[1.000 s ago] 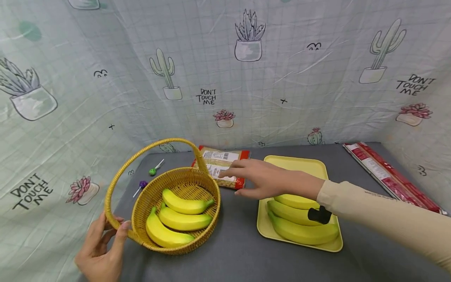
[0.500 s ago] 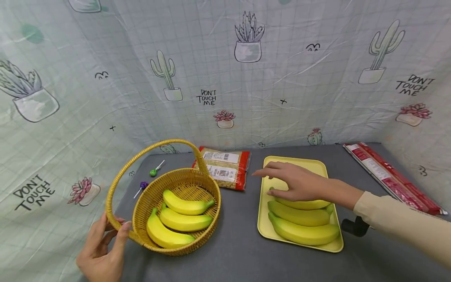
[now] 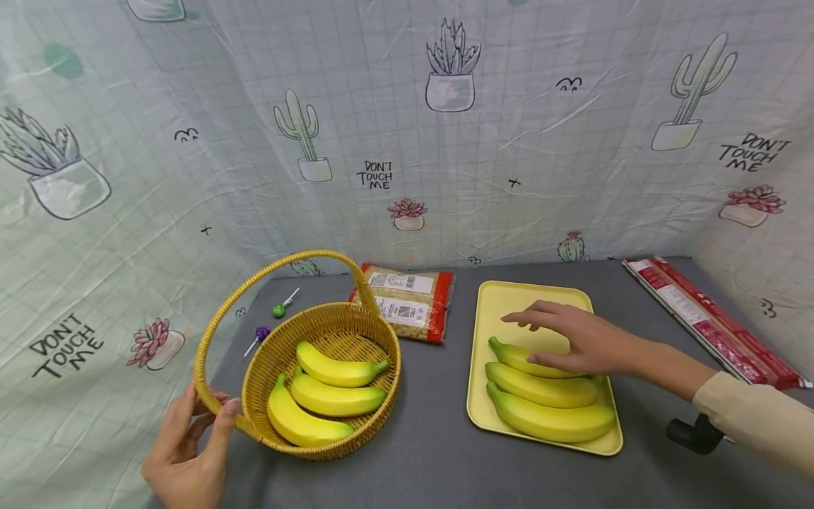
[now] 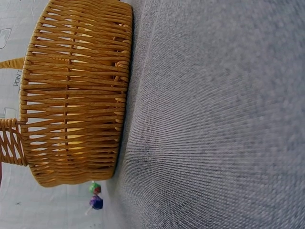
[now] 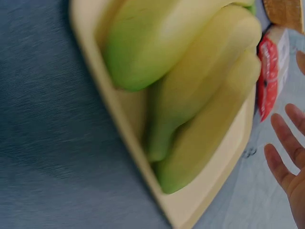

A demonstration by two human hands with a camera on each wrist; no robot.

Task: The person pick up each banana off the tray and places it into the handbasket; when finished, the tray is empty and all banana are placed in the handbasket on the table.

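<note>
On the left of the head view, a yellow wicker basket (image 3: 254,396) with an arched handle holds three bananas (image 3: 308,417). My left hand (image 3: 191,452) pinches the foot of that handle between thumb and fingers. Seen from the left wrist, the basket's woven wall (image 4: 76,105) fills the left part. A pale yellow tray (image 3: 502,304) on the right carries three more bananas (image 3: 553,417) in its near half. Above the farthest of them hangs my right hand (image 3: 579,339), its fingers extended and holding nothing. Those same fingers (image 5: 281,136) show beyond the bananas in the right wrist view.
Behind the basket lies a red-edged bag of grain (image 3: 413,304). A green lollipop (image 3: 280,309) and a purple lollipop (image 3: 262,332) are on the grey table left of it. A long red package (image 3: 706,311) runs along the right side. Printed cloth hangs behind.
My right hand has drawn back to the right, from over the grain bag to above the tray's bananas. The left hand keeps its hold on the basket handle.
</note>
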